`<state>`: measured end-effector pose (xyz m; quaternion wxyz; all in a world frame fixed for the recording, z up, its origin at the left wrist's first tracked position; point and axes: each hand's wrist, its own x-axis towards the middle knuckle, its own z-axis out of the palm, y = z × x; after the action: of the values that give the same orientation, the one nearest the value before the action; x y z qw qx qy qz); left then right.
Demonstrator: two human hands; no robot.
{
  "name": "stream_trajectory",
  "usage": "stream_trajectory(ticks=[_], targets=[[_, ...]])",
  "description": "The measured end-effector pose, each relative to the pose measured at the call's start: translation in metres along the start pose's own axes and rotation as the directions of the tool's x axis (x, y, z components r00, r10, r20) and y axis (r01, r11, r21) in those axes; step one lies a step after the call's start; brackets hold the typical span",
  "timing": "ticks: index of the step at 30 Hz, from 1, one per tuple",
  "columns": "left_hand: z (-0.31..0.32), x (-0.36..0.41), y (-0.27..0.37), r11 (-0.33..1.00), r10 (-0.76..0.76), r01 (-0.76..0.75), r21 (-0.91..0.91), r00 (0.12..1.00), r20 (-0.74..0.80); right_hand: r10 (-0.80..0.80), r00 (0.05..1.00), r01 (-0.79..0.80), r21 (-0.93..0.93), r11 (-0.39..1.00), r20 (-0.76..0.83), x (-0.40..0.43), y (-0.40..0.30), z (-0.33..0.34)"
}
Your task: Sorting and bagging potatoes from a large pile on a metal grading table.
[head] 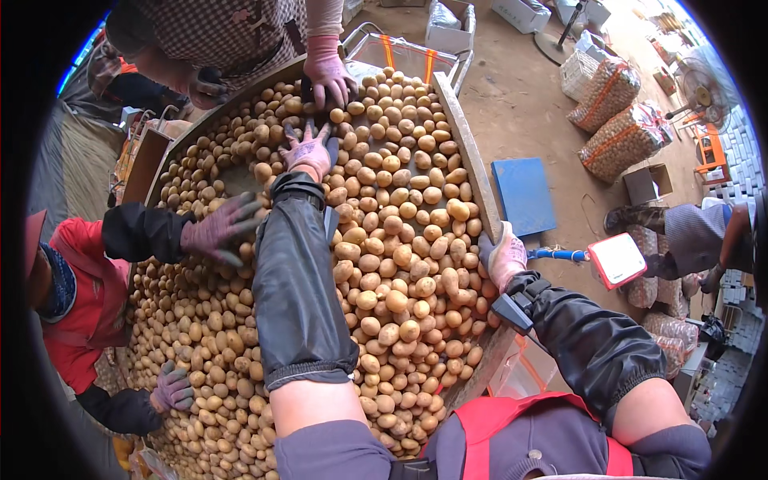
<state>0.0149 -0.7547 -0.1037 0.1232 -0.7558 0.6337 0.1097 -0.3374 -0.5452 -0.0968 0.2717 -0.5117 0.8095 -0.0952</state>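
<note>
Loose potatoes (390, 252) cover a broad sorting table with a raised wooden rim (465, 150). My left hand (308, 150), in a pink and grey glove, reaches to the far part of the table, its fingers spread over the potatoes, with none seen held. My right hand (504, 255), gloved too, rests on the rim at the table's right side; its fingers are partly hidden, so whether they grip the rim is unclear. Black sleeve covers reach up both my forearms. A patch of bare table top (240, 179) shows among the potatoes left of my left hand.
A co-worker's gloved hand (329, 72) is just beyond my left hand; another co-worker's glove (222, 231) is close to its left. Right of the table are a blue platform scale (524, 196), its display head (617, 261) and filled potato bags (624, 141). A person stands at the far right.
</note>
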Motion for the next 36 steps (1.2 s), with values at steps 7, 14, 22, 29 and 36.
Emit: stream_trajectory(ticks=[7,14,22,29,36], targets=[[-0.003,-0.051,0.040,0.992,0.125,-0.125,0.010,0.991,0.053,-0.017,1.000,0.017,0.014,1.000,0.003,-0.001,-0.002,-0.003],[-0.007,-0.133,0.083,0.945,0.328,-0.328,-0.005,0.943,0.054,-0.004,1.000,0.004,0.004,1.000,0.018,0.000,-0.002,-0.002],[0.013,-0.128,0.138,0.730,0.683,-0.682,0.047,0.725,-0.091,-0.018,1.000,0.017,0.053,0.998,0.020,0.003,0.003,0.002],[0.002,-0.101,0.047,0.934,0.355,-0.356,-0.035,0.934,-0.047,0.009,0.999,-0.011,0.047,0.999,0.041,0.002,0.000,-0.001],[-0.021,-0.098,-0.022,0.932,0.198,-0.234,-0.279,0.969,-0.150,0.015,0.999,-0.016,0.044,0.999,0.040,0.002,-0.002,-0.002]])
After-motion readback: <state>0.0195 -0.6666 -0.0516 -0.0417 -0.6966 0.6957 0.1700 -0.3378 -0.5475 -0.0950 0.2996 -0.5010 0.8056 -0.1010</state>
